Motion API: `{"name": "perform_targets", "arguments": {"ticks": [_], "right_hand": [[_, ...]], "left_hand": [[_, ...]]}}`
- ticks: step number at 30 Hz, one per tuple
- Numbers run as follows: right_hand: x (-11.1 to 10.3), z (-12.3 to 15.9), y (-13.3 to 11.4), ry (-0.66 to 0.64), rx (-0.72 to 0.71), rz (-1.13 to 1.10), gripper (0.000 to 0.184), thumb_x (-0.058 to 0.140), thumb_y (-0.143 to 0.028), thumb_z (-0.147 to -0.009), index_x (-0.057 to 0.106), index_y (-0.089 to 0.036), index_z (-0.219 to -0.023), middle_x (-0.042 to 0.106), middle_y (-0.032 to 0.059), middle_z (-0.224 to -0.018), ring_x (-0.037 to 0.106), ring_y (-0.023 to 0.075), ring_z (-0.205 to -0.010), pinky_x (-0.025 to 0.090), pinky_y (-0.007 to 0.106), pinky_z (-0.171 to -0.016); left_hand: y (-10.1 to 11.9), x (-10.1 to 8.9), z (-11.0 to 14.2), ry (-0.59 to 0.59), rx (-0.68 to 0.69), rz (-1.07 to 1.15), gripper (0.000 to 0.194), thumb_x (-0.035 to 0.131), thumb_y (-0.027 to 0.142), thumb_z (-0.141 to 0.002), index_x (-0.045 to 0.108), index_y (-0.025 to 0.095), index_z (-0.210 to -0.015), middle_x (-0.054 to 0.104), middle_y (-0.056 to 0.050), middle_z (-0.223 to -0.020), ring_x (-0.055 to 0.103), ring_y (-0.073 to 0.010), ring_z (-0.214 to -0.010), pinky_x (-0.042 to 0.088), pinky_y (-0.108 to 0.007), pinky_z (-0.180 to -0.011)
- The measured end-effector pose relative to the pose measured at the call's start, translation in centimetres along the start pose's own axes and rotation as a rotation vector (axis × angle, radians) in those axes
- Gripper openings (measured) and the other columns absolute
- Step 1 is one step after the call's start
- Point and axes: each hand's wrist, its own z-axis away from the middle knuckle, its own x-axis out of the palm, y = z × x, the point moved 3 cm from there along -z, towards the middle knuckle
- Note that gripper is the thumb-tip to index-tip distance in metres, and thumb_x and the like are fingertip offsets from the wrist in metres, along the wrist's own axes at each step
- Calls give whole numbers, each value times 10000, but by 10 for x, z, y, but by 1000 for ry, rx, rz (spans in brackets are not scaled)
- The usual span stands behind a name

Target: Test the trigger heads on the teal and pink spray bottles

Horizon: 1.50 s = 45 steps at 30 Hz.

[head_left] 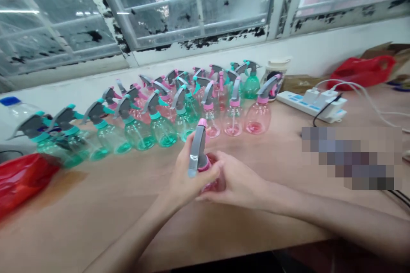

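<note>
A pink spray bottle with a grey trigger head (199, 147) is between my two hands over the front part of the table. My left hand (184, 175) is closed around its neck and collar, the thumb lying across the near side. Around the bottle's body wraps my right hand (235, 179), its fingers hiding most of the pink plastic. Just beyond my hands stand rows of upright spray bottles, among them a green one (163, 130) and a pink one (258, 115).
A white power strip (312, 104) with plugs and cables lies at the right. Behind it is a red plastic bag (361, 72); another red bag (25, 179) rests at the left edge. A patterned cup (277, 70) stands near the window wall. The wooden table (128, 204) ends close to me.
</note>
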Motion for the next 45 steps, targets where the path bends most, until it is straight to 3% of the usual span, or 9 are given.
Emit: {"name": "perform_targets", "arguments": {"ticks": [3,6,9,13,18,23,28,39,45], "right_hand": [[-32,22,12,51,31,44,462,751,-379,-729,555,-211,-1113,639,64,-1044,629,242,-918,505,374,-780],[-74,49,34,119,95,180,514,735,-464,-746,543,-220,-1155,604,96,-1140,588,287,-1046,488,422,-866],[-121,71,63,226,172,412,550,695,-561,-754,551,-217,-1159,570,125,-1175,551,329,-1097,440,491,-945],[-173,82,101,323,242,496,564,664,-600,-757,550,-223,-1161,571,119,-1165,546,333,-1121,438,484,-962],[-211,68,130,401,277,476,606,708,-517,-738,532,-185,-1212,602,148,-1210,563,346,-1134,446,487,-958],[-228,50,145,388,297,473,575,719,-438,-745,531,-189,-1228,618,143,-1212,579,342,-1119,448,489,-960],[-232,40,152,385,283,462,573,718,-412,-751,528,-173,-1236,629,153,-1187,601,333,-1067,470,484,-924],[-225,35,147,350,238,453,641,694,-437,-780,474,-150,-1309,597,159,-1262,570,325,-1157,450,478,-978],[-214,57,119,460,296,652,790,640,-589,-783,407,-141,-1391,519,215,-1375,481,407,-1266,392,565,-1022]], "left_hand": [[6,20,-2,-116,70,68,795,701,329,-736,304,301,-1425,544,-82,-1339,580,-281,-1180,515,-445,-963],[-1,36,0,-212,117,14,746,652,373,-795,272,272,-1429,421,-116,-1473,418,-301,-1361,387,-501,-1103],[-22,43,1,-256,73,-208,643,600,348,-848,298,289,-1413,440,-107,-1445,452,-296,-1332,383,-528,-1099],[-49,43,-3,-236,114,-415,582,519,335,-906,260,316,-1427,446,-89,-1428,481,-273,-1306,421,-515,-1072],[-66,40,-9,-203,208,-576,453,474,323,-928,361,279,-1365,551,-90,-1331,566,-266,-1225,492,-492,-1011],[-68,41,-14,-233,385,-705,281,470,296,-929,570,240,-1186,662,-77,-1207,653,-257,-1112,567,-436,-927],[-70,47,-16,-242,503,-795,309,445,282,-942,637,200,-1170,675,-103,-1225,638,-266,-1154,561,-437,-951],[-62,59,-20,-305,411,-736,350,428,280,-939,633,212,-1214,631,-119,-1306,590,-301,-1223,529,-491,-986],[-59,32,-17,-224,313,-670,326,440,293,-943,587,243,-1229,613,-97,-1306,580,-277,-1224,514,-453,-1004]]}}
